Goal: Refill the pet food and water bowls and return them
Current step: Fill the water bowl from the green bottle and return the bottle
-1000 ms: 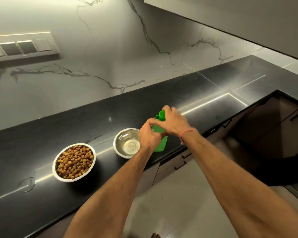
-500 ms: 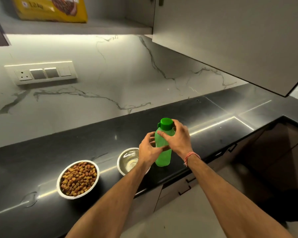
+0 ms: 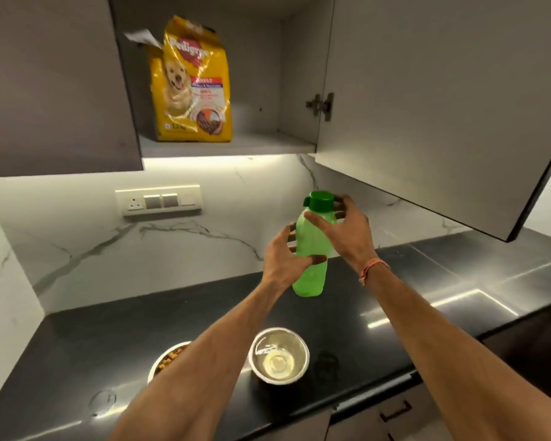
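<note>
Counter (image 3: 442, 300) is stretching black and shiny from the left wall to the right side, and its front edge is running along the bottom, above the drawers (image 3: 395, 412). Most of its top is bare, with open room to the right of the bowls and behind them up to the white marble wall (image 3: 77, 243). Above it, a cupboard (image 3: 261, 144) is standing open. Its door (image 3: 442, 106) is swinging out on the right, and the door's low corner is hanging over the counter, just beside the right hand. A yellow dog food bag (image 3: 191, 87) is standing on the cupboard shelf, at the left, and the shelf to the right of the bag is free. A white switch plate (image 3: 158, 200) is sitting on the wall under the cupboard.

Both hands are holding a green bottle (image 3: 310, 275) up in the air, well above the counter and below the shelf. It is see-through light green with a darker green cap (image 3: 320, 201), and it is standing almost upright. The left hand (image 3: 283, 259) is gripping its middle from the left, thumb across the front. The right hand (image 3: 344, 230) is curling round its top part, fingers near the cap.

A steel water bowl (image 3: 279, 354) with water in it is sitting near the front edge. Just to its left is a steel food bowl (image 3: 167, 361) with brown kibble, half hidden by the left arm.
</note>
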